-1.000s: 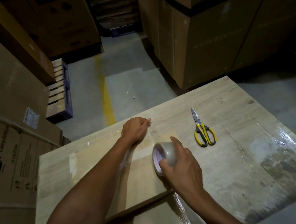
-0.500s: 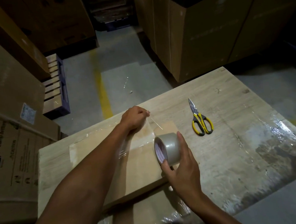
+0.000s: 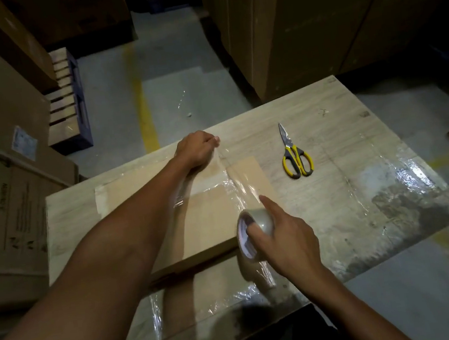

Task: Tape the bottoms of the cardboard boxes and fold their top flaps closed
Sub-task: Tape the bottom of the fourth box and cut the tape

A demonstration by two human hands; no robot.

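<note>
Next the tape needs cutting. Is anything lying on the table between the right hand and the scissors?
Nothing visible does. The scissors lie alone on bare table, ahead and to the right of the right hand. That hand is occupied, though: it grips the tape roll, while the left hand pins the tape's free end.

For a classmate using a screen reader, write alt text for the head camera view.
Two bare hands stretch clear tape over a flattened cardboard box on a wooden table: the left hand pins the tape's end, the right hand holds the tape roll. Yellow-handled scissors lie beyond.
</note>
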